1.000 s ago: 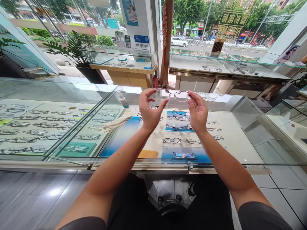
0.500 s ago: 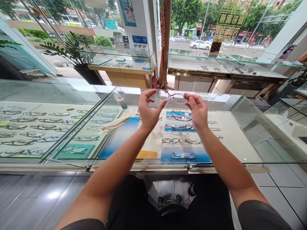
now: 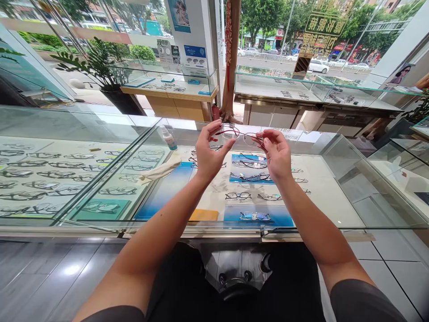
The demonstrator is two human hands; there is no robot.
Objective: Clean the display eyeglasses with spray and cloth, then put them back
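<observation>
A pair of thin-rimmed glasses [image 3: 240, 133] with reddish temples is held up above the glass counter. My left hand [image 3: 212, 154] grips its left side between thumb and fingers. On the right side, my right hand [image 3: 277, 155] pinches the frame near the temple. Below the hands, several glasses lie on a blue-and-white card [image 3: 234, 157] inside the case. Closer to me, a pair of glasses with bluish lenses [image 3: 254, 216] rests on another blue card.
A spray bottle [image 3: 169, 138] and a beige cloth [image 3: 161, 168] are on the left part of the counter [image 3: 147, 197]. An orange-yellow item [image 3: 203, 215] lies near the front edge. Beyond stand more display cases [image 3: 174, 91] and a potted plant [image 3: 117, 91].
The glasses have tilted in my hands, so the reddish temples now show. My left hand has shifted slightly right and up. The view has moved a little.
</observation>
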